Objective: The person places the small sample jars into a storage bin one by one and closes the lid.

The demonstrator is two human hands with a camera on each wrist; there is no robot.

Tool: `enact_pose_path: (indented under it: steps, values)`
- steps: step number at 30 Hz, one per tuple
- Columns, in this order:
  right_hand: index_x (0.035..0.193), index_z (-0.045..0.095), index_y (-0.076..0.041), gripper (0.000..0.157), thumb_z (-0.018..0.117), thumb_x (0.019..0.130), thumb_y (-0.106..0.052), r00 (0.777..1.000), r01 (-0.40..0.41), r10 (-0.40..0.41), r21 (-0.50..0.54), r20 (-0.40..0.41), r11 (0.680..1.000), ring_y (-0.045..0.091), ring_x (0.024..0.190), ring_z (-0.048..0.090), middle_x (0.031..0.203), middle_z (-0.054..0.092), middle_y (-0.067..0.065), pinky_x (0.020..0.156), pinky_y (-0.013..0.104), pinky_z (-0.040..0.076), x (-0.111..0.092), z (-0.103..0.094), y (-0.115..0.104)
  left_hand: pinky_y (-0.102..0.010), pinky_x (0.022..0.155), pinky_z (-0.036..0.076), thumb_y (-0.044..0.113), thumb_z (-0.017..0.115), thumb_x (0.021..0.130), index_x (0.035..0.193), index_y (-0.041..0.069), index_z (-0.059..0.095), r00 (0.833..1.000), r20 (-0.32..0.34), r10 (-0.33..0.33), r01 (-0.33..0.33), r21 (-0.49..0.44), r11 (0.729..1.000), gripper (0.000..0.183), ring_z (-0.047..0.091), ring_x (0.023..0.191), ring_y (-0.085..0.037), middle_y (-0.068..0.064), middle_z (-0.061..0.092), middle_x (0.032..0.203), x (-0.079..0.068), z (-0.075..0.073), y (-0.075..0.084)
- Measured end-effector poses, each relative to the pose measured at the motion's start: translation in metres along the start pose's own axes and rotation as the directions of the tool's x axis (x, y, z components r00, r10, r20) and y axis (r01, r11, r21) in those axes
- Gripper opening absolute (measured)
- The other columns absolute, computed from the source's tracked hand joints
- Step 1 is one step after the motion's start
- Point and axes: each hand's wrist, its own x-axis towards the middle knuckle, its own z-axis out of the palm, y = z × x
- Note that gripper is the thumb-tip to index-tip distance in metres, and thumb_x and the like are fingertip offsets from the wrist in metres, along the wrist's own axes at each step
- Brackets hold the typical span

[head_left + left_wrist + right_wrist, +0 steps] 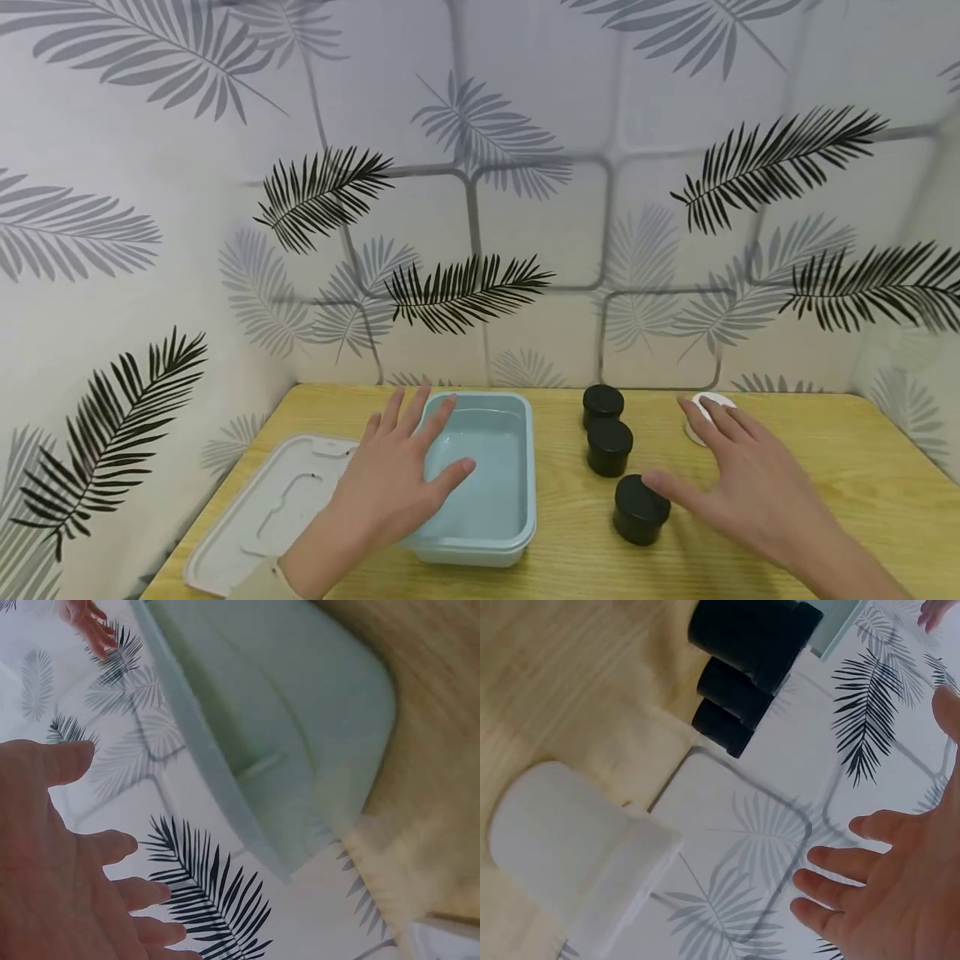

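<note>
While both hands hover above the pale wooden tabletop (pixel 825 467), neither grasps anything: the left hand (pixel 397 483) spreads its released fingers (pixel 438 414) over the left rim of the light blue rectangular plastic tub (pixel 517 467), and whether they touch it cannot be told. Left of the tub lies a pale grey flat plastic lid (pixel 262 508). Right of the tub stand three black round lidded jars (pixel 609 447) in a row. The right hand (pixel 742 483), fingers straight and released, hangs beyond the jars, its thumb at the nearest jar (pixel 640 508) and its fingertips over a small white round jar (pixel 712 406).
</note>
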Motion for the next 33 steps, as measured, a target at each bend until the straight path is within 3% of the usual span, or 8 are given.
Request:
enact_pose_path:
  steps: [4,8,11,15,20,23,28,33]
  values:
    - [0.162,0.043,-0.007,0.1,0.075,0.088,-0.067,0.995,-0.086,0.078,0.133,0.064,0.987,0.052,0.137,0.042,0.153,0.052,0.023,0.1,0.071,0.039,-0.013,0.001,-0.004,-0.067,0.121,0.02,0.064,0.056,0.102,0.166,0.022,0.037,1.0,0.009,0.014,-0.014,-0.046,0.999,0.08,0.012,0.158,-0.046,-0.015,0.025,0.172,-0.014,0.009,0.0]
    - [0.16,0.048,-0.012,0.092,0.077,0.089,-0.063,0.977,-0.193,0.159,0.264,0.142,0.945,0.048,0.135,0.049,0.151,0.055,0.019,0.095,0.068,0.046,-0.023,0.004,-0.008,-0.069,0.119,0.023,0.067,0.058,0.1,0.166,0.024,0.037,0.999,0.023,-0.022,0.025,-0.163,0.986,0.082,0.013,0.158,-0.044,-0.011,0.024,0.173,-0.029,0.015,-0.003]
    - [0.153,0.057,-0.011,0.08,0.079,0.091,-0.057,0.963,-0.247,0.19,0.345,0.191,0.906,0.041,0.127,0.058,0.146,0.062,0.013,0.094,0.055,0.053,-0.026,0.006,-0.008,-0.068,0.118,0.027,0.069,0.065,0.094,0.167,0.025,0.036,0.995,0.05,-0.085,0.096,-0.292,0.952,0.09,0.015,0.158,-0.04,-0.007,0.022,0.174,-0.039,0.018,-0.007]
    - [0.147,0.063,-0.006,0.072,0.086,0.089,-0.042,0.956,-0.272,0.185,0.461,0.225,0.844,0.032,0.118,0.066,0.136,0.07,0.008,0.09,0.033,0.056,-0.023,0.012,-0.007,-0.065,0.118,0.03,0.063,0.082,0.084,0.168,0.015,0.029,0.981,0.095,-0.169,0.194,-0.429,0.882,0.11,0.023,0.156,-0.04,-0.011,0.021,0.174,-0.047,0.025,-0.015]
    - [0.151,0.056,0.001,0.079,0.09,0.087,-0.03,0.944,-0.309,0.173,0.562,0.282,0.767,0.036,0.124,0.063,0.141,0.066,0.017,0.096,0.036,0.056,-0.019,0.024,-0.003,-0.058,0.113,0.041,0.045,0.098,0.073,0.169,0.006,0.021,0.948,0.189,-0.258,0.319,-0.613,0.723,0.129,0.044,0.146,-0.038,-0.017,0.033,0.168,-0.05,0.033,-0.027]
    - [0.154,0.05,0.004,0.086,0.09,0.086,-0.029,0.909,-0.391,0.197,0.587,0.367,0.709,0.041,0.13,0.059,0.147,0.06,0.022,0.102,0.045,0.053,-0.015,0.032,-0.001,-0.053,0.111,0.045,0.034,0.099,0.075,0.169,0.002,0.013,0.939,0.251,-0.233,0.342,-0.716,0.608,0.131,0.048,0.143,-0.038,-0.021,0.032,0.167,-0.051,0.036,-0.033]
    - [0.156,0.046,0.006,0.09,0.091,0.086,-0.028,0.866,-0.48,0.226,0.612,0.446,0.628,0.042,0.135,0.054,0.153,0.053,0.024,0.107,0.049,0.05,-0.012,0.046,0.003,-0.047,0.111,0.045,0.02,0.093,0.084,0.167,-0.002,0.003,0.943,0.285,-0.171,0.332,-0.825,0.458,0.124,0.04,0.147,-0.043,-0.026,0.019,0.17,-0.05,0.04,-0.038]
    - [0.157,0.042,0.006,0.088,0.09,0.088,-0.021,0.844,-0.521,0.213,0.663,0.491,0.538,0.039,0.136,0.056,0.155,0.05,0.023,0.107,0.042,0.05,-0.015,0.054,0.005,-0.044,0.106,0.051,0.018,0.092,0.086,0.168,0.002,0.004,0.925,0.315,-0.214,0.376,-0.844,0.382,0.122,0.04,0.147,-0.044,-0.024,0.017,0.171,-0.051,0.045,-0.039]
